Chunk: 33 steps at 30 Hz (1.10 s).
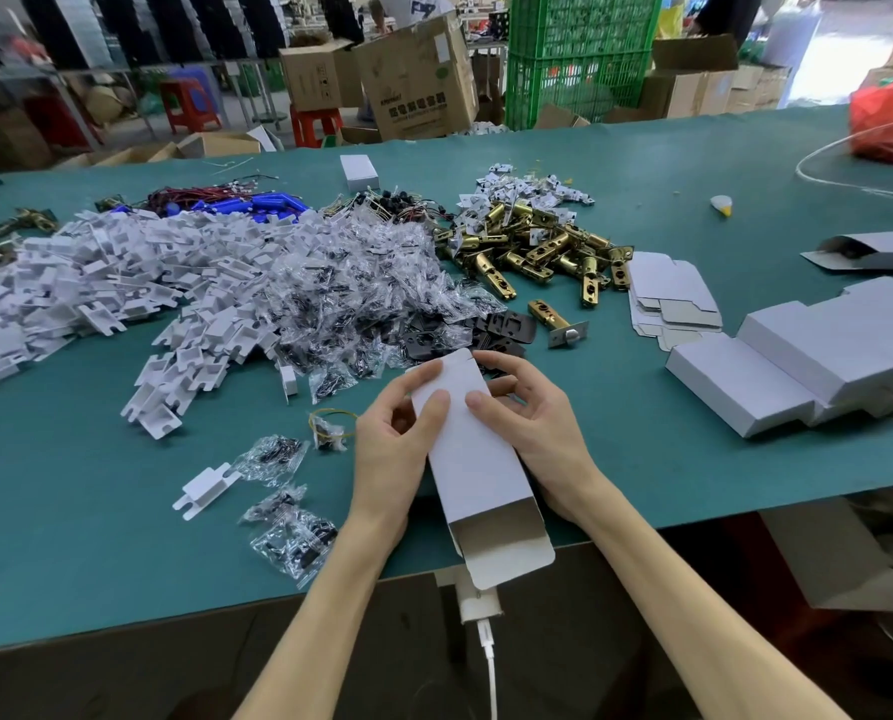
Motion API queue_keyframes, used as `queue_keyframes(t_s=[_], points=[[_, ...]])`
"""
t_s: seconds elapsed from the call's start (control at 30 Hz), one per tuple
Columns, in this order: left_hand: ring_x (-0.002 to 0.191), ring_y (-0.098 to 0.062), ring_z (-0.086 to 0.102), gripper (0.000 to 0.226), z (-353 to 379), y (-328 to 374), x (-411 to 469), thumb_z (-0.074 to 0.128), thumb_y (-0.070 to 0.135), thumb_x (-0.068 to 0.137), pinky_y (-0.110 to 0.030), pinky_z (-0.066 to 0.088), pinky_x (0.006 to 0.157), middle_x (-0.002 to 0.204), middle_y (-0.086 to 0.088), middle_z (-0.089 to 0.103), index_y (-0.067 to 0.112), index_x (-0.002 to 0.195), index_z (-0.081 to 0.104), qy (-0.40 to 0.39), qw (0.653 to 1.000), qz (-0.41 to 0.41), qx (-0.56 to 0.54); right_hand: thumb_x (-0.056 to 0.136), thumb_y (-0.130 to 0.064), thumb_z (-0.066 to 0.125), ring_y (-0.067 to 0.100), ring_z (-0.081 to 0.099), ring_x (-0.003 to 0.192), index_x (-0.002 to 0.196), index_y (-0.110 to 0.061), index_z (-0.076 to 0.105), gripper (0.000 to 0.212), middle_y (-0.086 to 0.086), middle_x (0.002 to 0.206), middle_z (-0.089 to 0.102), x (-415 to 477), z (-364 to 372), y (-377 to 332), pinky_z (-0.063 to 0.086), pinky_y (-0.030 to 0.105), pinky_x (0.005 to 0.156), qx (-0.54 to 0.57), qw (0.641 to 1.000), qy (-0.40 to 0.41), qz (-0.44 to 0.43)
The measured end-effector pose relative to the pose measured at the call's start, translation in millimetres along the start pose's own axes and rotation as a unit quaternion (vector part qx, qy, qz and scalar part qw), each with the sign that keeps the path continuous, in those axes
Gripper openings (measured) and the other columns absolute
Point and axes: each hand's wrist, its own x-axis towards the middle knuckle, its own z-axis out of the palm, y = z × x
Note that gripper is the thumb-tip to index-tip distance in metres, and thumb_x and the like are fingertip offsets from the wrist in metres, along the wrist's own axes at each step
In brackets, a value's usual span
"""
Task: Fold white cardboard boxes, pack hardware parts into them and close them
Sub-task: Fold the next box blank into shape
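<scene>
Both hands grip a smooth, rectangular white cardboard box, flap open.

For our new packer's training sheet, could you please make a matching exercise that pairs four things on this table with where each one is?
Things:
1. box
2. latches
3. red bag
4. blanks

Places:
A. at the far right corner of the table
B. held by the left hand and right hand
C. piled mid-table
D. stacked flat, right of the latches

Pairs: 1-B, 2-C, 3-A, 4-D.
</scene>
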Motion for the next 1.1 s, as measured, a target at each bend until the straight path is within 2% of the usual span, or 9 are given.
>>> queue_keyframes(t_s=[0.17,0.33,0.47,0.63,0.7,0.77,0.87,0.93,1.1], points=[[0.085,-0.015,0.074,0.032,0.8,2.2,-1.5,0.076,0.021,0.095,-0.034,0.063,0.07,0.107,-0.001,0.078,0.03,0.125,0.072,-0.009,1.0,-0.011,-0.002,0.095,-0.013,0.071,0.018,0.073,0.078,0.135,-0.026,0.062,0.043,-0.006,0.086,0.07,0.0,-0.4,-1.1,0.059,0.029,0.064,0.009,1.0,-0.008,-0.009],[0.086,-0.017,0.074,0.031,0.5,2.6,-1.9,0.076,0.021,0.094,-0.032,0.062,0.067,0.108,-0.002,0.077,0.027,0.125,0.072,-0.002,1.0,-0.02,0.002,0.095,-0.013,0.07,0.015,0.071,0.08,0.121,-0.015,0.071,0.026,-0.004,0.092,0.072,-0.8,0.3,0.3,0.058,0.029,0.067,-0.012,1.0,0.0,0.005],[0.089,-0.023,0.074,0.026,-0.1,1.5,-1.2,0.076,0.022,0.094,-0.034,0.061,0.068,0.107,-0.008,0.077,0.019,0.12,0.074,0.015,0.999,-0.037,0.006,0.094,-0.015,0.073,0.014,0.071,0.087,0.117,-0.012,0.071,0.024,0.006,0.106,0.073,-0.4,-0.1,0.8,0.059,0.03,0.07,-0.021,1.0,0.017,0.016],[0.099,-0.034,0.073,0.024,1.0,1.3,0.5,0.075,0.023,0.095,-0.041,0.061,0.074,0.119,-0.017,0.071,0.016,0.117,0.073,0.006,0.999,-0.039,0.0,0.093,-0.015,0.073,0.018,0.072,0.088,0.115,-0.011,0.069,0.022,0.004,0.106,0.074,-0.4,0.1,0.3,0.061,0.034,0.072,-0.019,1.0,0.018,0.012],[0.098,-0.029,0.073,0.024,1.0,1.3,1.0,0.075,0.025,0.094,-0.039,0.06,0.075,0.119,-0.013,0.073,0.016,0.115,0.074,0.001,0.999,-0.038,0.006,0.093,-0.015,0.073,0.017,0.072,0.086,0.114,-0.012,0.069,0.021,0.002,0.103,0.073,-1.2,0.1,-1.3,0.061,0.033,0.069,-0.02,1.0,0.019,0.01],[0.09,-0.021,0.072,0.028,1.0,1.4,0.2,0.076,0.032,0.09,-0.037,0.059,0.074,0.108,-0.01,0.077,0.015,0.113,0.075,-0.006,0.999,-0.04,0.009,0.093,-0.02,0.074,0.017,0.071,0.084,0.113,-0.014,0.07,0.022,0.0,0.1,0.072,-2.3,-0.6,-2.4,0.059,0.032,0.067,-0.022,1.0,0.021,0.006],[0.079,-0.014,0.069,0.033,0.6,0.5,-0.4,0.075,0.039,0.087,-0.028,0.056,0.066,0.093,-0.006,0.077,0.014,0.108,0.075,-0.005,0.999,-0.032,0.014,0.091,-0.035,0.071,0.015,0.068,0.082,0.117,-0.018,0.069,0.032,0.0,0.101,0.069,-1.8,0.0,-4.0,0.055,0.028,0.064,-0.031,0.999,0.04,0.002],[0.074,-0.011,0.065,0.031,0.0,-0.8,0.9,0.072,0.041,0.09,-0.023,0.052,0.061,0.086,-0.002,0.074,0.013,0.104,0.075,0.015,1.0,-0.027,0.004,0.089,-0.048,0.063,0.018,0.068,0.089,0.123,-0.015,0.064,0.047,0.006,0.108,0.069,0.3,0.6,-3.6,0.054,0.028,0.07,-0.024,0.998,0.057,0.016],[0.078,-0.015,0.061,0.033,-3.1,-2.7,3.8,0.07,0.041,0.094,-0.034,0.05,0.068,0.089,-0.004,0.069,0.01,0.105,0.072,0.124,0.99,-0.043,-0.061,0.092,-0.061,0.052,0.027,0.073,0.102,0.133,-0.011,0.057,0.065,0.011,0.117,0.073,2.9,3.8,-4.5,0.059,0.035,0.086,0.059,0.995,0.02,0.072]])
